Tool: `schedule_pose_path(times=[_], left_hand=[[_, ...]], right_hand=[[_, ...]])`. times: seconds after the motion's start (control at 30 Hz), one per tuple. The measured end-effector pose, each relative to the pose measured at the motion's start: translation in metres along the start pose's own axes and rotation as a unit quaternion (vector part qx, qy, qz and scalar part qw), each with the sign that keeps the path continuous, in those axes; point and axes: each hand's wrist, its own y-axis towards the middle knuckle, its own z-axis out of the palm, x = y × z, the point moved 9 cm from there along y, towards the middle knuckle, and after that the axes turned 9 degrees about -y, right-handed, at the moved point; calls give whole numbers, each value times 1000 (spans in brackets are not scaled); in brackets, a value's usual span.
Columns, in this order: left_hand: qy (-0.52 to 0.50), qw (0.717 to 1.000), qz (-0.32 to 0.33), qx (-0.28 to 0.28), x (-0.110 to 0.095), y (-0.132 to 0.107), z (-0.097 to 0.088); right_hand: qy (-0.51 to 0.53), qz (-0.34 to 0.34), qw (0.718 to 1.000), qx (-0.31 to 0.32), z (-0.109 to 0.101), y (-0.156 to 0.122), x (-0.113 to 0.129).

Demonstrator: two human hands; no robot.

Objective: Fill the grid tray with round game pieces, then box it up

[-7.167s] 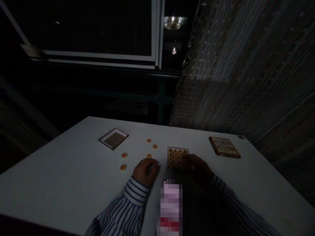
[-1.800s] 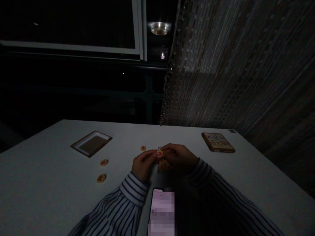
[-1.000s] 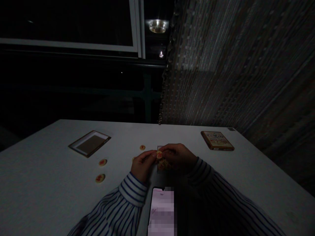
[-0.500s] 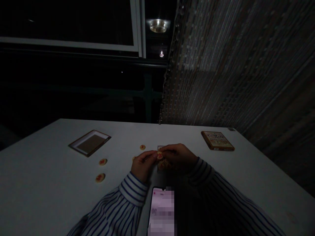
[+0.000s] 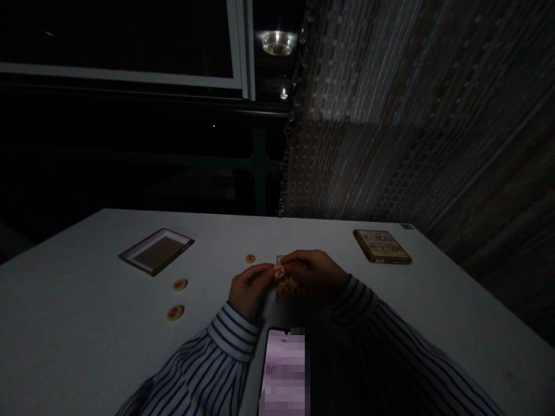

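Observation:
My left hand (image 5: pixel 250 290) pinches a round xiangqi piece (image 5: pixel 280 271) with a red character, between thumb and forefinger. Close against it, my right hand (image 5: pixel 315 275) has its fingers curled over a clear plastic pack of xiangqi pieces (image 5: pixel 283 290); its lower fingers are in shadow. Just beyond the left hand lies a loose xiangqi piece (image 5: pixel 250 258). Another piece (image 5: pixel 235 278) peeks out from behind that hand. Further left rest an upper piece (image 5: pixel 180 285) and a lower piece (image 5: pixel 175 312), both with red marks facing up.
A shallow open box tray (image 5: pixel 125 255) sits at the left of the white table (image 5: pixel 87 277). On the right lies a printed box lid (image 5: pixel 384 247). A lit phone (image 5: pixel 277 346) is between my forearms. Behind the table hangs a string curtain (image 5: pixel 347 144).
The piece in my left fingers has shifted slightly and its red character faces me more fully. More of the pieces below it show. The hands otherwise stay in place.

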Motion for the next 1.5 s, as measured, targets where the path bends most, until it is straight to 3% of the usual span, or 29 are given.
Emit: schedule_pose_path(times=[0.53, 0.77, 1.23, 1.5], left_hand=[[-45, 998, -16, 26, 6, 2, 2], [-51, 999, -14, 5, 2, -2, 3], [-30, 999, -25, 34, 6, 0, 3], [-34, 999, -13, 3, 5, 0, 0]], right_hand=[[35, 4, 999, 12, 3, -1, 3], [28, -5, 1000, -1, 0, -1, 8], [-12, -18, 1000, -13, 0, 0, 5], [-34, -32, 999, -13, 0, 0, 10]])
